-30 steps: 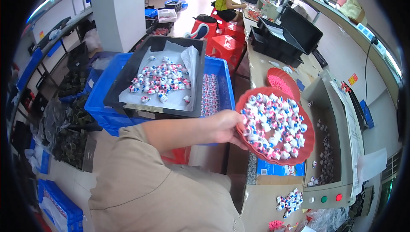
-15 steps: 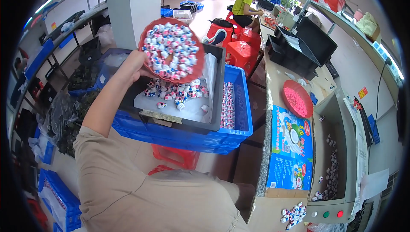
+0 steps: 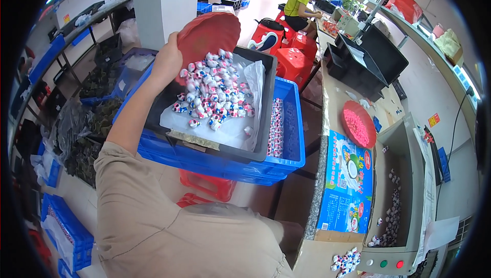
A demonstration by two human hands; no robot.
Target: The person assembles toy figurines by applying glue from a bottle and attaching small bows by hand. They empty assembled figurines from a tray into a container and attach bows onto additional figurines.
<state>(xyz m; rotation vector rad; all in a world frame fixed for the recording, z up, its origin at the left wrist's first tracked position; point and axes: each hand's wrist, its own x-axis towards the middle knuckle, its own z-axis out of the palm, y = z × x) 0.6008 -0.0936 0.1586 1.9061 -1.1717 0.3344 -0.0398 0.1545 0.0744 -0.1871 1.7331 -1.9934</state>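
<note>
With my left hand (image 3: 170, 63) closed on its rim, I hold a round red scalloped dish (image 3: 209, 32) tipped steeply over a black tray (image 3: 270, 99). Small white figurines with pink and blue parts (image 3: 217, 86) are sliding off the dish's lower edge, some blurred in motion. They fall on a heap of the same pieces inside the tray. White paper (image 3: 225, 135) lines the tray and stands up along its right side. The thumb side of the hand shows; the fingers behind the dish are hidden. My right hand is outside the picture.
The tray rests on stacked blue crates (image 3: 299, 142) with rows of figurines inside. To the right, a workbench carries a red dish of pink pieces (image 3: 358, 124), a blue printed carton sheet (image 3: 345, 186) and a grey machine (image 3: 409, 175). Red stools (image 3: 294, 63) and a seated person (image 3: 302, 9) are beyond.
My left hand has tilted the dish from nearly level to steep. Most figurines on it have slid down into the black tray, and the heap there has grown.
</note>
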